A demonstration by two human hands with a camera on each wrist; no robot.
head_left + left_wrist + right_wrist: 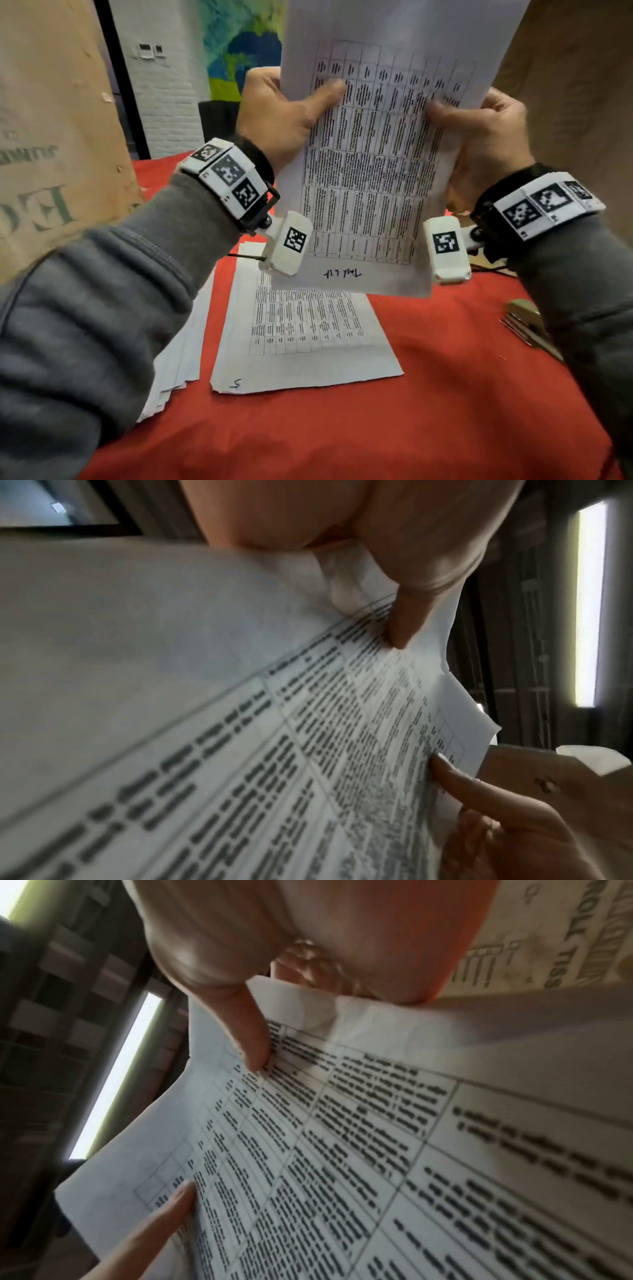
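Note:
I hold a white sheaf of paper (373, 164) printed with a dense table upright above the table, handwriting at its lower edge. My left hand (284, 113) grips its left edge, thumb pressed on the printed face. My right hand (479, 133) grips the right edge the same way. In the left wrist view the left thumb (407, 615) lies on the paper (240, 723), with the right thumb (455, 780) further along. In the right wrist view the right thumb (250, 1042) presses the paper (342, 1150) and the left thumb (171, 1210) shows lower left.
On the red tablecloth (428, 377) lies another printed sheet (301, 335) marked with a handwritten number, beside a fanned stack of papers (178, 359) at the left. A metal stapler (527, 322) sits at the right. Brown cardboard boxes (51, 137) stand left and right.

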